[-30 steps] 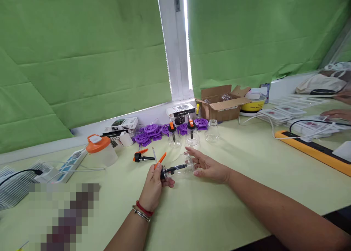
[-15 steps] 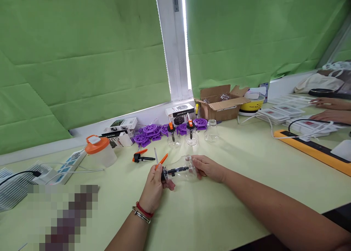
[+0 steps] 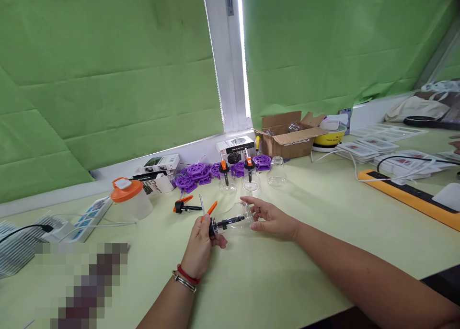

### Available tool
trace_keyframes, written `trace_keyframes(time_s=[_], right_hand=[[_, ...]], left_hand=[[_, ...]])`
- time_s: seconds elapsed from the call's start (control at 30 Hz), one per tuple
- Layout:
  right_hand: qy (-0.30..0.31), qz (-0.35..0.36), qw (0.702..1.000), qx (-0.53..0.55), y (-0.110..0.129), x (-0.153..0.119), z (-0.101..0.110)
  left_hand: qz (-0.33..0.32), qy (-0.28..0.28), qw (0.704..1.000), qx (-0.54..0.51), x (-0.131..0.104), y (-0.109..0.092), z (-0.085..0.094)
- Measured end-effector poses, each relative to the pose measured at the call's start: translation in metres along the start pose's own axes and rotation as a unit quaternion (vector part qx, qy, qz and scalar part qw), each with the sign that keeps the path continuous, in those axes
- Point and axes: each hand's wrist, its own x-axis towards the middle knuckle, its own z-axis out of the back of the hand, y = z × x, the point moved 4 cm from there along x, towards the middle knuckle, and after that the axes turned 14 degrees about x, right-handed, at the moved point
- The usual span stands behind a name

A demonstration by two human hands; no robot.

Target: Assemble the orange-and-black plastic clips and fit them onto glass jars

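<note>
Bottle [image 3: 235,214] held sideways over the desk [image 3: 251,281], left hand [image 3: 199,245] gripping its cap [image 3: 212,227], right hand [image 3: 276,222] spread loosely at the base; slack left fingers could let the smooth thing slip

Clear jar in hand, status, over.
Left hand gripping black cap end; right hand at jar's wide end. Jar on its side, black stem inside. Spare cap assembly lying just beyond left hand.
</note>
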Motion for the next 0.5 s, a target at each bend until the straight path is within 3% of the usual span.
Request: trace_keyframes(time_s=[0.5], right_hand=[[-0.033, -0.077, 0.995, 0.062, -0.0017, 0.0031, -0.0061]], left_hand=[[-0.004, 0.003, 1.000, 0.013, -0.0027, -0.0018, -0.0020]])
